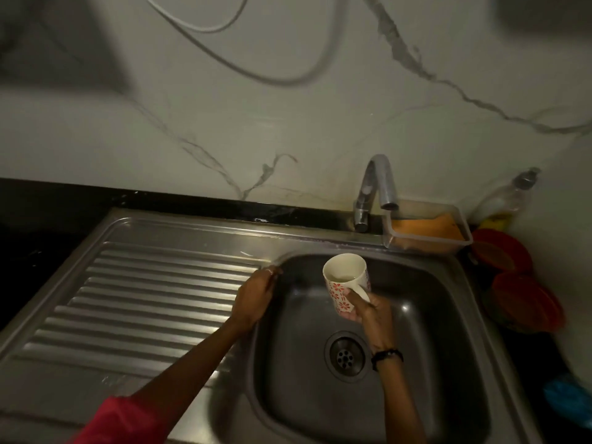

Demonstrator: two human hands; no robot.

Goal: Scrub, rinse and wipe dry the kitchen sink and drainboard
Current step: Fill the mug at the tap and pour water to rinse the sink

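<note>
Red-sleeved left hand (256,296) rests loosely curled on the sink (448,315) rim while right hand (373,310) fingers grip a mug (344,280) holding water, suggesting rinsing is underway and wiping dry remains.

Layout: the drainboard (153,296) lies left of the sink (426,331), whose drain (345,356) sits before me. Behind the basin stands the tap (374,190), a tub (427,227) just to its right. My left hand (256,296) rests on the sink's left rim; my right hand (373,312) holds a mug (346,283) over the basin.
</note>
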